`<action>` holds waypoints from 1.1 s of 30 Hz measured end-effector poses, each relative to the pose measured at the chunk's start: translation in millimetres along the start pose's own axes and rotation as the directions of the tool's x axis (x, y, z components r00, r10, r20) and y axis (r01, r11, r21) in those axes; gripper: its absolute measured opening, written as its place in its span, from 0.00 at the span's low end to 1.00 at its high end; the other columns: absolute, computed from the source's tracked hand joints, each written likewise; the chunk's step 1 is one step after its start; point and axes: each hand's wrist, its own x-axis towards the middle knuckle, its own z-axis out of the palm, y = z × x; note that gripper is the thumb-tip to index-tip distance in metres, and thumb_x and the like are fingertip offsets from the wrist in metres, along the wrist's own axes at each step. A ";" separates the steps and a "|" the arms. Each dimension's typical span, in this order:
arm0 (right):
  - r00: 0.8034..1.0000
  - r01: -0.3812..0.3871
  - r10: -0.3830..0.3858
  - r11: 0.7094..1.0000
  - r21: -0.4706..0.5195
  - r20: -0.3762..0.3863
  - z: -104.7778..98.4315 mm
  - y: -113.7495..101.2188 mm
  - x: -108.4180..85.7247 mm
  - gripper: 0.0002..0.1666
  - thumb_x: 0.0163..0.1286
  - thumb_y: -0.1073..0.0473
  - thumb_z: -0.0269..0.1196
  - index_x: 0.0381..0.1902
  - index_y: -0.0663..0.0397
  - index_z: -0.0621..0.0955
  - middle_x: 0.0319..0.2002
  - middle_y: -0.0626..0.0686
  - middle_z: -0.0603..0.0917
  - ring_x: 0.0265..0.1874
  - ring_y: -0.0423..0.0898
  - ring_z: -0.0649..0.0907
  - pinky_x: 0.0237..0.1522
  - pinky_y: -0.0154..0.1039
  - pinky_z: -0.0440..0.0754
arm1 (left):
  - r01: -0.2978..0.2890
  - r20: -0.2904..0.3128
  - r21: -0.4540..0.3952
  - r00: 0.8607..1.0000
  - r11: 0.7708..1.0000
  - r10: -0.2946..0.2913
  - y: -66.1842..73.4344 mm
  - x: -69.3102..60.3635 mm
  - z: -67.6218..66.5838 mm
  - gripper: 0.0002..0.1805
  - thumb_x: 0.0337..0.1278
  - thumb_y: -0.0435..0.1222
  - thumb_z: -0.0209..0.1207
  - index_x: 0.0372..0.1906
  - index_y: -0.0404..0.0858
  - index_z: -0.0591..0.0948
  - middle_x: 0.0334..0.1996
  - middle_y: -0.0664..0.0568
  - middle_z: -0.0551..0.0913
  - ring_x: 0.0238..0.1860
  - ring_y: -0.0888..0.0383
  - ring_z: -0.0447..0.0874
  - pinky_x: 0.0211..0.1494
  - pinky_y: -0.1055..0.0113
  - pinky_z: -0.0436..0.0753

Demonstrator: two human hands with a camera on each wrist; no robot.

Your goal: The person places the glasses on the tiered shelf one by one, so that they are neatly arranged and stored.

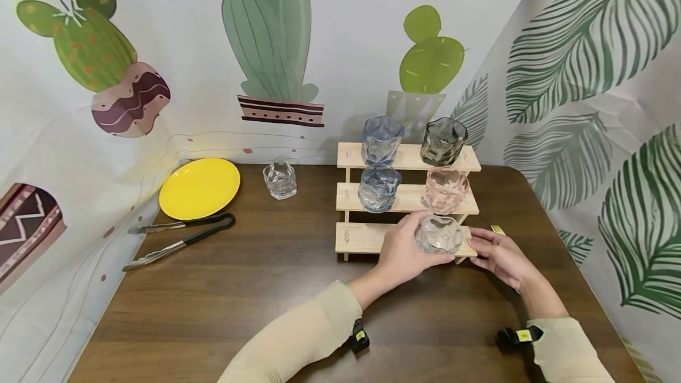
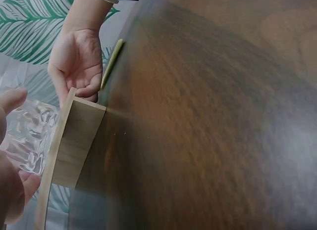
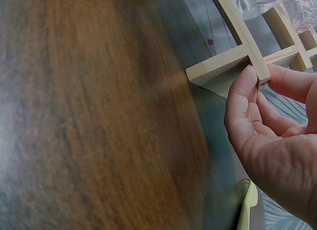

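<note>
A three-tier wooden rack (image 1: 364,239) stands toward the back right of the table. My left hand (image 1: 402,251) grips a clear glass tumbler (image 1: 439,235) at the right part of the lowest tier. In the left wrist view the tumbler's base is against or very near the board. At that tier's right end, my right hand (image 1: 500,257) pinches the board edge (image 3: 255,62) between thumb and fingers. The middle tier bears a blue glass (image 1: 379,190) and a pink glass (image 1: 446,191). On the top tier are another blue glass (image 1: 382,142) and a dark grey glass (image 1: 444,143).
Another clear glass (image 1: 280,180) stands left of the rack near the wall. Farther left lie a yellow plate (image 1: 200,188) and metal tongs with black grips (image 1: 207,230). A yellow fork (image 1: 498,230) lies beside my right hand, partly hidden. Printed cloth hangs behind the table.
</note>
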 end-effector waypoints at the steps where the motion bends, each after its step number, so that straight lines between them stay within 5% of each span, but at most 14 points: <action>1: 1.000 0.000 0.000 1.000 0.000 0.001 -0.2 0.2 0.0 0.14 0.80 0.65 0.58 0.58 0.46 0.75 0.48 0.46 0.86 0.42 0.41 0.85 0.42 0.36 0.86 | 0.007 -0.004 -0.001 1.000 1.000 -0.007 -0.1 0.3 1.7 0.48 0.36 0.56 0.83 0.67 0.50 0.75 0.55 0.60 0.83 0.54 0.68 0.80 0.56 0.75 0.77; 8: 1.000 -0.002 0.002 1.000 -0.003 0.000 0.7 -1.6 0.0 0.15 0.81 0.64 0.58 0.61 0.48 0.73 0.48 0.46 0.85 0.42 0.41 0.85 0.42 0.36 0.86 | 0.041 -0.027 -0.014 0.999 0.999 -0.041 1.1 3.1 7.2 0.50 0.36 0.54 0.84 0.68 0.48 0.73 0.52 0.58 0.83 0.50 0.67 0.81 0.52 0.75 0.77; 15: 1.000 -0.003 0.003 1.000 -0.019 0.008 0.5 -1.5 -0.8 0.28 0.81 0.63 0.57 0.72 0.63 0.63 0.49 0.46 0.84 0.43 0.41 0.85 0.44 0.36 0.86 | 0.093 0.001 -0.010 0.996 0.996 -0.093 4.8 5.2 11.0 0.53 0.36 0.54 0.84 0.70 0.49 0.69 0.52 0.58 0.82 0.50 0.67 0.80 0.52 0.75 0.77; 20: 1.000 -0.003 0.003 1.000 -0.014 0.007 -0.7 0.2 -0.3 0.22 0.81 0.64 0.57 0.69 0.58 0.67 0.49 0.46 0.84 0.43 0.41 0.85 0.44 0.36 0.86 | 0.097 0.008 -0.039 0.995 0.995 -0.096 5.4 3.4 9.0 0.54 0.38 0.55 0.83 0.71 0.48 0.66 0.55 0.57 0.79 0.53 0.64 0.80 0.52 0.72 0.79; 26: 1.000 0.006 -0.006 1.000 0.006 0.011 -0.6 1.6 0.7 0.15 0.81 0.64 0.57 0.61 0.48 0.73 0.49 0.46 0.85 0.43 0.41 0.85 0.43 0.36 0.86 | 0.082 0.035 -0.048 0.996 0.995 -0.081 -0.2 -5.0 -8.4 0.51 0.44 0.59 0.79 0.72 0.50 0.67 0.60 0.55 0.79 0.58 0.57 0.80 0.57 0.66 0.79; 33: 1.000 0.006 -0.006 1.000 0.008 0.003 -0.8 1.2 0.0 0.15 0.81 0.64 0.57 0.61 0.47 0.73 0.49 0.45 0.84 0.43 0.40 0.84 0.44 0.36 0.86 | 0.014 0.041 -0.138 0.999 0.990 -0.009 -16.3 -25.5 -46.0 0.44 0.51 0.51 0.79 0.71 0.45 0.71 0.59 0.48 0.81 0.56 0.54 0.83 0.59 0.67 0.81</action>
